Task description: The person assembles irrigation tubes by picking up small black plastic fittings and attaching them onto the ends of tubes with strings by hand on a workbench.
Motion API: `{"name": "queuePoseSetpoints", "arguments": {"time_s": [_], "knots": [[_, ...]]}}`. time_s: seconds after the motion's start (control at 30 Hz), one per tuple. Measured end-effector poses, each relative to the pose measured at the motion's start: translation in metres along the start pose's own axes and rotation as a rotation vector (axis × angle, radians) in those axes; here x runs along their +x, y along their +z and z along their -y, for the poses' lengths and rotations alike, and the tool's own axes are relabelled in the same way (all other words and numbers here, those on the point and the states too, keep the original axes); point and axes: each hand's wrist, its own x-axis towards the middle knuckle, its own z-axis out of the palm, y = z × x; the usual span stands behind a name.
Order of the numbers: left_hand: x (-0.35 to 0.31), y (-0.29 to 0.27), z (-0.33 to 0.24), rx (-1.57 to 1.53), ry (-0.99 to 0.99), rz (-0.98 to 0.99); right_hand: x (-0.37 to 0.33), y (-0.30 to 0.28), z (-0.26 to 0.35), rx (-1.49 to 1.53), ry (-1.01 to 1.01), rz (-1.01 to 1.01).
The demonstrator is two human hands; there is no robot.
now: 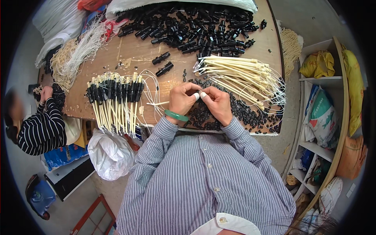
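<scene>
- Pinching a small dark piece (pixel 199 91) between them, your left hand (pixel 182 99) and right hand (pixel 217 103) meet above the table (pixel 79 103).
- A cream stick (pixel 158 103) pokes out beside your left hand.
- Small black parts (pixel 243 112) spread around; 2 black fittings (pixel 164 69) lie beyond.

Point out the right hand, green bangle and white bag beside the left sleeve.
Right hand (pixel 220 105): head view, middle of the hand.
Green bangle (pixel 176 116): head view, middle of its band.
White bag (pixel 111 156): head view, crumpled middle.

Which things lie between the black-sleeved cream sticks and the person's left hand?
Head view shows thin looping white cords and a slim cream rod there.
</scene>
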Motion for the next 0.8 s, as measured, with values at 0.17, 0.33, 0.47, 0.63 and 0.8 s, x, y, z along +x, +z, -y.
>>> {"name": "queuePoseSetpoints", "arguments": {"time_s": [0.17, 0.33, 0.47, 0.63, 0.8], "knots": [[-0.002, -0.004, -0.005, 0.15, 0.137, -0.1, 0.001, -0.009, 0.009, 0.172, 0.091, 0.083], [-0.003, -0.011, -0.011, 0.272, 0.372, 0.275, 0.007, -0.035, 0.008, 1.168, 0.427, 0.215], [-0.004, -0.015, -0.003, 0.233, 0.197, 0.223, 0.004, -0.03, 0.008, 0.382, -0.028, 0.168], [-0.007, -0.018, -0.014, 0.436, 0.176, 0.105, -0.004, -0.021, 0.027, -0.35, -0.271, 0.056], [-0.02, -0.021, -0.028, 0.795, 0.43, 0.017, 0.004, -0.014, 0.017, 0.035, 0.077, 0.134]]}}
